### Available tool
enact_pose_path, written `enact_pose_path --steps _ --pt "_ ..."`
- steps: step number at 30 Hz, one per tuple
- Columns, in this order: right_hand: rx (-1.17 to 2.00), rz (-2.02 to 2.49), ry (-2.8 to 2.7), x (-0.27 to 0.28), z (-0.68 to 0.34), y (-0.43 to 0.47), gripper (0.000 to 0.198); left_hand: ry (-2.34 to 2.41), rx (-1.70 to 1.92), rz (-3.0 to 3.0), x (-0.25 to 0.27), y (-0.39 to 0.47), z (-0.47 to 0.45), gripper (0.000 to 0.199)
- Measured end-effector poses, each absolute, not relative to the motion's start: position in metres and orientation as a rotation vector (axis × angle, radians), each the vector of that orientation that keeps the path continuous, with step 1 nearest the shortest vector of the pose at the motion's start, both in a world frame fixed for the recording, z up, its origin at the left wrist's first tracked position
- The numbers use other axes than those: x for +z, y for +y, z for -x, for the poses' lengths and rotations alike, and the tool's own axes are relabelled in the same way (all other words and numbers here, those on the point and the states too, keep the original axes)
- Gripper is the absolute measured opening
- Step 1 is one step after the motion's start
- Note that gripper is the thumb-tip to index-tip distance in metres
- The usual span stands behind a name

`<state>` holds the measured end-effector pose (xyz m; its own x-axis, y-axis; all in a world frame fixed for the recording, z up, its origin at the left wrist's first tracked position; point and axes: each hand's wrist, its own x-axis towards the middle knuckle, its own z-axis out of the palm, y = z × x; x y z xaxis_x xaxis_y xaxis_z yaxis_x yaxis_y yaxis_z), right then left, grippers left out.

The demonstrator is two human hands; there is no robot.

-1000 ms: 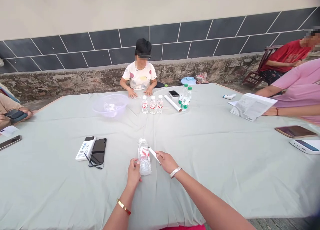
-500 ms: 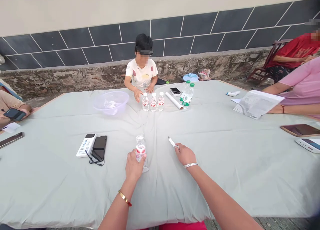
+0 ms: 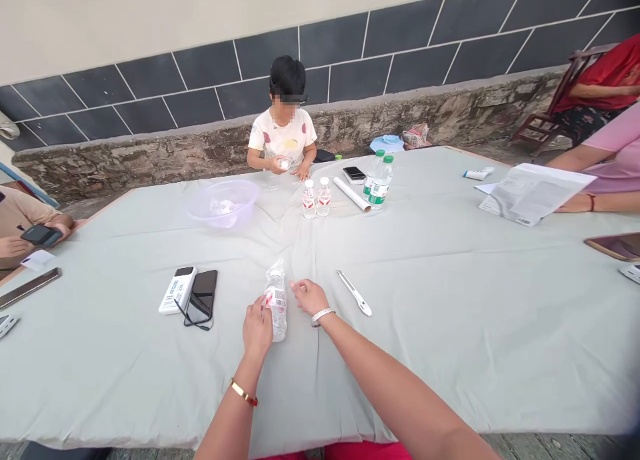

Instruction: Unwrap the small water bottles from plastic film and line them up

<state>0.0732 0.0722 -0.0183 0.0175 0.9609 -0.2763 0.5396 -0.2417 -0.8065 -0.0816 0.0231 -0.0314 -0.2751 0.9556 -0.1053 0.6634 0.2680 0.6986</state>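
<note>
My left hand (image 3: 257,323) is wrapped round a small clear bottle (image 3: 276,307) with a red and white label, which has loose clear plastic film over it and at its top. Just right of the bottle, my right hand (image 3: 309,296) hovers with its fingers partly bent and apart, and I see nothing in it. A white utility knife (image 3: 355,293) lies on the cloth to the right of that hand.
A power bank (image 3: 178,290) and a phone (image 3: 202,297) lie left. Farther off are a lilac basin (image 3: 240,203), two small bottles (image 3: 316,199), a white roll (image 3: 351,195) and green-capped bottles (image 3: 379,183). A person opposite (image 3: 285,137) holds a bottle; others sit at both sides.
My right hand has let go of the utility knife and moved left to the bottle. The person opposite has picked up one of the three small bottles. The film now stands up above my bottle.
</note>
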Motion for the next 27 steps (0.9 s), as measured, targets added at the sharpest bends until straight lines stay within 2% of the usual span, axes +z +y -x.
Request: enact_pose_path --steps 2,8,14,19,27 --pt "1.1 1.875 -1.577 -0.019 -0.056 0.084 0.037 2.038 0.776 -1.454 -0.034 0.024 0.083 0.044" --pt "1.058 1.887 -1.656 -0.028 -0.059 0.082 0.027 2.021 0.83 -1.359 -0.043 0.025 0.097 0.038" --pt "1.095 1.834 -1.733 -0.027 -0.052 0.065 0.035 1.993 0.842 -1.299 -0.043 0.022 0.095 0.04" --pt "0.947 1.829 -1.83 -0.025 -0.048 0.061 0.023 1.967 0.867 -1.262 -0.047 0.021 0.095 0.038" --pt "0.888 1.974 -1.779 -0.026 -0.07 0.062 0.021 2.007 0.871 -1.236 -0.04 0.018 0.096 0.037"
